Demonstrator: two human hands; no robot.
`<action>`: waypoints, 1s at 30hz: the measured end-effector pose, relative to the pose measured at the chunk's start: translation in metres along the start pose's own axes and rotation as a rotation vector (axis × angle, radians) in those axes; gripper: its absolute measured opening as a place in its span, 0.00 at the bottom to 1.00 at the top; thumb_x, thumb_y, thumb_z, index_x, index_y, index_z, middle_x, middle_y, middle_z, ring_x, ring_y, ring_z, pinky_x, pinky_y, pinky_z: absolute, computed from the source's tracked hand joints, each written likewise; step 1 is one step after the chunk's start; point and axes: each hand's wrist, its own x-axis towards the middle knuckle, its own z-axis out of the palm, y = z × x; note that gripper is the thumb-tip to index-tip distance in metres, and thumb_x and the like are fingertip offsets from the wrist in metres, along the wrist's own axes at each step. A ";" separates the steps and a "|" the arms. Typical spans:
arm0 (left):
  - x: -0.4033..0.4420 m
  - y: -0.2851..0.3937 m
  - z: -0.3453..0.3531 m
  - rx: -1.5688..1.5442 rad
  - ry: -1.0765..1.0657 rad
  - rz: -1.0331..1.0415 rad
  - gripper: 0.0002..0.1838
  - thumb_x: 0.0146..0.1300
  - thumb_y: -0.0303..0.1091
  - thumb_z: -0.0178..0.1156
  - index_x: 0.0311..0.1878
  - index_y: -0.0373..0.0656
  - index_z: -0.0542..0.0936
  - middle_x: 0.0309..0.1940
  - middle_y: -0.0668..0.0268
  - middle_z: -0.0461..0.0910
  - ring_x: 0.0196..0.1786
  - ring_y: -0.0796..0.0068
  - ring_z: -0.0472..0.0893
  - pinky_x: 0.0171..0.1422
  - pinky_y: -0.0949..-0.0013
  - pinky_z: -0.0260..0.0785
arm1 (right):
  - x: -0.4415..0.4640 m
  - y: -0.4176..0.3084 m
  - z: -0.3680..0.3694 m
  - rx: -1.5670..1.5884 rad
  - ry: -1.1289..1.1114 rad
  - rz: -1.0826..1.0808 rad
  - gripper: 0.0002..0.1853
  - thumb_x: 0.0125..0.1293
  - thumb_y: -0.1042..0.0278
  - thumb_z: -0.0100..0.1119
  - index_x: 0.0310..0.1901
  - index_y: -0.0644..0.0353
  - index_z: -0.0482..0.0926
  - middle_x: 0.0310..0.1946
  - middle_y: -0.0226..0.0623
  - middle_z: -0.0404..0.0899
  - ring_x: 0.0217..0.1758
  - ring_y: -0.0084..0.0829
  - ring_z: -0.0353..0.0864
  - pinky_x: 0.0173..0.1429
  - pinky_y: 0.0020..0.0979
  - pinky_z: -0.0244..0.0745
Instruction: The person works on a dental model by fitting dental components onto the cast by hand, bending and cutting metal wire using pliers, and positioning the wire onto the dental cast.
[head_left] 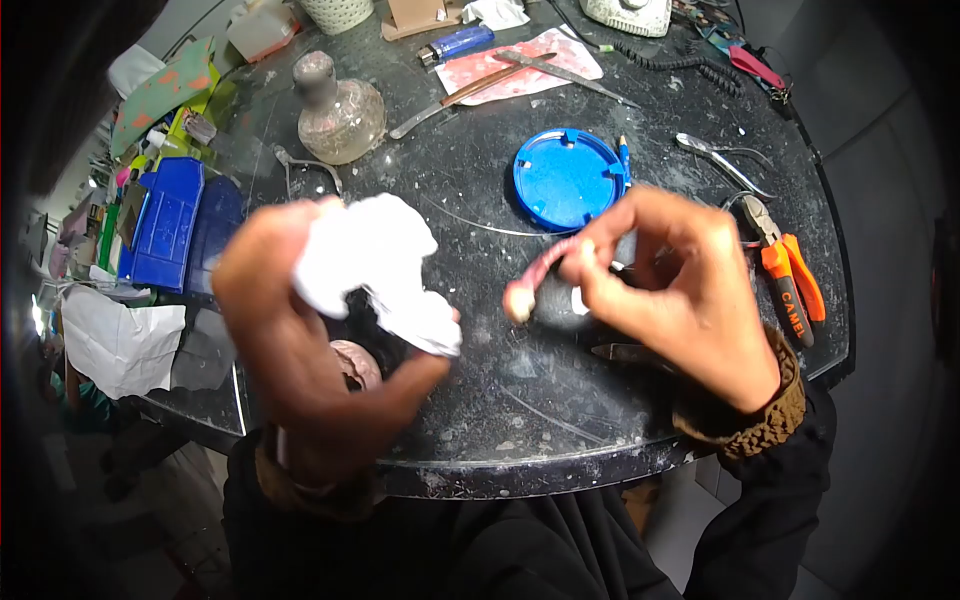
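The left hand (285, 335) curls around a lumpy, chalk-white, plaster-like block (375, 250), fingers along its far left side and thumb against its near right edge. The right hand (705, 305) pinches a small, curved pink strip with a pale knobbed end (540, 272) between thumb and forefinger. Both things are held over the black, speckled tabletop (530, 420), apart from each other. The white block looks stiff and fairly light, but its thin edges may chip, so a broad hold around its body seems best; the strip is probably light and delicate, best pinched mid-length, though blur hides its firmness. Just under the left hand, a rounded pinkish piece (357, 364) is partly covered. Close to the right wrist, a dark pointed blade (630, 352) could hinder lowering that hand. A round blue plastic dish (565, 180) sits just beyond the right fingers, orange-handled metal cutters (790, 270) to their right, and a round-bellied glass bottle (340, 120) beyond the left hand.
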 end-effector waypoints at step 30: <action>-0.006 0.004 0.007 -0.833 -0.284 -0.323 0.56 0.35 0.16 0.73 0.67 0.39 0.49 0.63 0.44 0.61 0.59 0.65 0.73 0.55 0.65 0.77 | 0.003 -0.001 0.008 -0.420 -0.200 -0.506 0.08 0.43 0.80 0.63 0.29 0.63 0.79 0.29 0.37 0.79 0.33 0.36 0.79 0.36 0.30 0.75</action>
